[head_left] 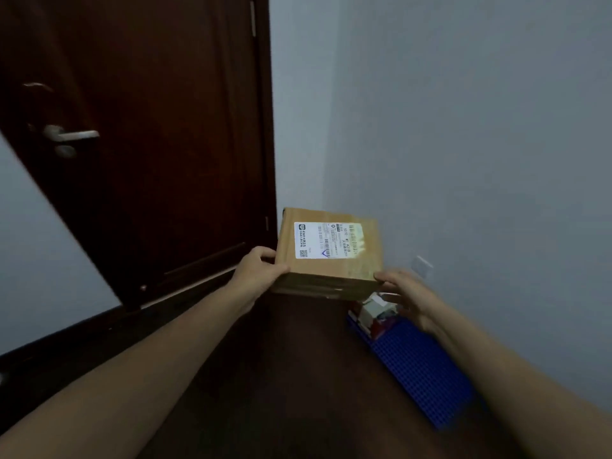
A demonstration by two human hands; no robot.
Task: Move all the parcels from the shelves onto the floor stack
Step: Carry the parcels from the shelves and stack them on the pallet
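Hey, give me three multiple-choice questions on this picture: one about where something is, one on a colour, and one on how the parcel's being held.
1. Where does the blue mat lie?
A. on the floor along the grey wall
B. hung on the door
C. on a shelf

2. What colour is the label on the parcel?
A. red
B. white
C. green

3. How is the parcel held?
A. by one hand only
B. not at all; it lies on the floor
C. by the left hand and the right hand, one at each near corner

Answers:
1 A: the mat lies flat beside the wall.
2 B: the label shows white against brown cardboard.
3 C: a hand grips each near corner.
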